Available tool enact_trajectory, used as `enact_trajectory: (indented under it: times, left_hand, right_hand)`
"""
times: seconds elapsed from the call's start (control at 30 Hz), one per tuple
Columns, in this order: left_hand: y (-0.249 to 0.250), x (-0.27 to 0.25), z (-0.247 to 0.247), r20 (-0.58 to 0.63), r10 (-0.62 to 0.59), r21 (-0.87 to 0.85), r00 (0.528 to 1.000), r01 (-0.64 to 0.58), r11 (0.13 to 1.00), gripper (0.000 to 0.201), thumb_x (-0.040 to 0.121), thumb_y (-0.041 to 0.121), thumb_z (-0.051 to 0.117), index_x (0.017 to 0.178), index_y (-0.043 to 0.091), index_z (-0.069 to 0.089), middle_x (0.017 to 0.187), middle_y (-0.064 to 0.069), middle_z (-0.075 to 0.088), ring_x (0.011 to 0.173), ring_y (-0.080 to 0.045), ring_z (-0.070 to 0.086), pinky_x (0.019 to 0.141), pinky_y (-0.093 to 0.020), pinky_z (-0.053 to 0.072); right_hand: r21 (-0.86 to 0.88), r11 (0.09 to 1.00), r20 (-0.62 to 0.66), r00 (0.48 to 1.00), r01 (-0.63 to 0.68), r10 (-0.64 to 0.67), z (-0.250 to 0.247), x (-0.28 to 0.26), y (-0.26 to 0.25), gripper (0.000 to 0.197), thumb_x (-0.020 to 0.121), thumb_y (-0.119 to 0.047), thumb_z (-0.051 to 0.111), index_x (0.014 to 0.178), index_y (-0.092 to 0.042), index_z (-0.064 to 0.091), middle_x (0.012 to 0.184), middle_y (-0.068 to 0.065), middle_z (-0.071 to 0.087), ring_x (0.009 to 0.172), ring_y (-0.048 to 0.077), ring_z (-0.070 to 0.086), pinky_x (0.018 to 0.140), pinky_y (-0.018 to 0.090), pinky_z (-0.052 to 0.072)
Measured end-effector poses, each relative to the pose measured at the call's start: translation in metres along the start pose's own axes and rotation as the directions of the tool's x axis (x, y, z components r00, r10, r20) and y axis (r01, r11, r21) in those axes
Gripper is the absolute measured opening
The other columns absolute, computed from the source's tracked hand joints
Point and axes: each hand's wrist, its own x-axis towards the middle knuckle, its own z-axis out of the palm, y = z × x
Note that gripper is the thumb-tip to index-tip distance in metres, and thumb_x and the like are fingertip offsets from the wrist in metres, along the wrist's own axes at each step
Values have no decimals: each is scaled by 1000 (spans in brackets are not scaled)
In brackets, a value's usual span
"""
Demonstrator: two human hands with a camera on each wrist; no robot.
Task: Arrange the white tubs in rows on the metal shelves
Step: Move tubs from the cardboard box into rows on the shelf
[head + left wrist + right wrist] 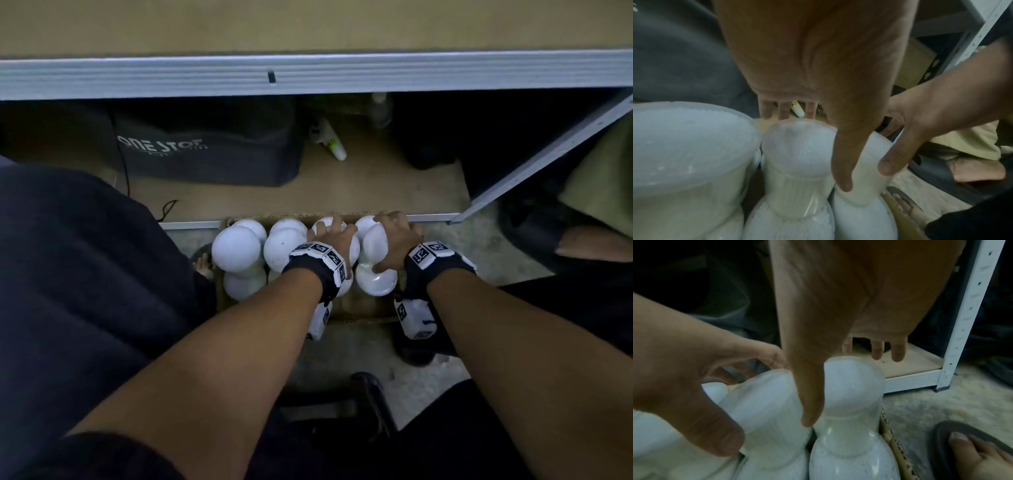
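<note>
Several white tubs (236,248) stand upside down in stacks inside a cardboard box (359,310) on the floor, in front of the metal shelf's bottom board (394,185). My left hand (334,236) reaches over one stack from above. In the left wrist view the left hand (815,150) has its thumb down the near side of the top tub (793,162) and its fingers over the far edge. My right hand (394,240) spans the rightmost stack the same way. The right wrist view shows the right hand (843,387) round that tub (859,402).
A metal shelf rail (308,75) crosses above. A white upright (972,305) stands right of the box. On the bottom shelf sit a dark bag (205,150) and a lying white bottle (329,140). A sandalled foot (972,451) is at the right.
</note>
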Motion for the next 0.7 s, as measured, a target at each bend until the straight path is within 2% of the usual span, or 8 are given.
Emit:
enact_trajectory:
  times: [0.03,0.1,0.23,0.43,0.6,0.7]
  left_hand:
    - [-1,2,-1,33,-4,-17,999,5,1000,94,61,28,82,139,30,30,146,-4,25,129,-40,32,103,-52,35]
    - [-3,5,1,18,-12,-49,1000,13,999,89,63,21,80,137,31,31,145,-3,25,128,-39,32,100,-51,36]
    - [-7,10,5,32,1,-56,999,1,998,89,62,23,80,135,31,32,143,-3,27,129,-37,32,98,-50,38]
    - [-5,7,1,49,-11,-87,999,15,996,91,60,25,82,136,32,31,142,-1,27,128,-37,33,98,-49,40]
    - [1,-11,-28,35,-8,-110,999,12,994,93,55,28,84,135,30,35,135,-3,34,124,-35,40,90,-44,44]
    - [4,-26,-56,-25,-18,-145,1000,14,989,95,51,29,84,132,27,36,130,-2,38,120,-34,44,87,-42,46]
  right_hand:
    - [17,1000,23,1000,8,-9,1,6,0,115,52,-43,87,144,-32,19,151,1,14,134,38,30,107,49,39]
    - [36,999,75,997,22,-25,2,13,-2,117,49,-42,87,143,-33,18,152,3,10,138,36,30,106,47,42]
    - [70,997,132,991,-17,8,5,21,-4,106,56,-27,87,141,-28,23,154,7,4,138,40,26,101,47,47]
    - [42,999,120,993,-18,13,0,10,-8,103,57,-26,86,140,-27,25,155,8,3,138,41,24,102,47,45]
    - [-35,999,23,1000,4,-3,-23,-18,-18,96,60,-31,83,139,-23,29,144,8,28,132,37,34,105,44,40]
    - [9,1000,-41,999,-8,8,-48,-36,-25,95,57,-31,83,136,-27,31,140,9,30,128,41,36,100,46,44]
